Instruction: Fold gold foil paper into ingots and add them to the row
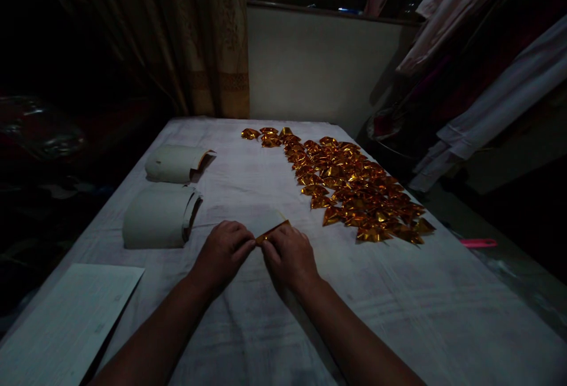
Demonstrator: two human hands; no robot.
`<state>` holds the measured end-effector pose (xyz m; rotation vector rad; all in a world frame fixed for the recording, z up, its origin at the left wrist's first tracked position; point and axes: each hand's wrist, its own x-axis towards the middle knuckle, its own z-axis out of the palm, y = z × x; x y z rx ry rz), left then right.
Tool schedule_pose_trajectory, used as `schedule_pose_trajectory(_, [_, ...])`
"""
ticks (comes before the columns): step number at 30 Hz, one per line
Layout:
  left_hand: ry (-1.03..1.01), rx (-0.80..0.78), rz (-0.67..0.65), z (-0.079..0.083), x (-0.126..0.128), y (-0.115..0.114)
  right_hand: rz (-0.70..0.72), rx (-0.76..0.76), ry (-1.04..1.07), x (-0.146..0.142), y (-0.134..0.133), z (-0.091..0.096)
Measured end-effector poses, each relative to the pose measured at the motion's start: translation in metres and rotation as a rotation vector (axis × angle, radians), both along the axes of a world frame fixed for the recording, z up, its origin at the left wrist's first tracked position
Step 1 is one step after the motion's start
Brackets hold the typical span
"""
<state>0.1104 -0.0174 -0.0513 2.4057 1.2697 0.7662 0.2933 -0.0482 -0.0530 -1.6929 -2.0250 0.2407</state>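
Note:
Both hands meet near the middle of the cloth-covered table (pixel 376 315), pinching a narrow folded strip of shiny gold foil paper (pixel 271 232). My left hand (pixel 224 253) is closed on its left end, thumb and index finger pressed together. Farther along the strip, my right hand (pixel 290 256) grips it with bent fingers, which hide part of it; its far corner sticks out above the knuckles. To the right and beyond lie many folded gold foil pieces (pixel 349 173), crowded together and partly overlapping.
Two curved stacks of pale sheets (pixel 155 217) rest on the left side. A flat white sheet or board (pixel 66 321) lies at the near left. Behind the table are a curtain (pixel 199 37) and a wall. Clothes (pixel 500 90) hang at the right, above a pink handle (pixel 478 243).

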Motion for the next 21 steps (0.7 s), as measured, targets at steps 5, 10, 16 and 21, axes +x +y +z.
schedule_pose_trajectory(5, [0.031,-0.029,0.068,-0.003,0.005,-0.002,-0.041,-0.014,0.050,-0.002,0.002,0.002])
schedule_pose_trajectory(10, [0.048,-0.018,0.129,-0.005,0.010,-0.005,-0.074,-0.030,0.014,-0.002,0.004,-0.002])
schedule_pose_trajectory(16, [0.073,-0.018,0.168,-0.003,0.015,-0.007,-0.074,0.007,0.019,-0.002,0.004,-0.006])
schedule_pose_trajectory(21, [0.076,0.009,0.204,-0.003,0.018,-0.007,-0.071,-0.010,0.015,-0.001,0.004,-0.007])
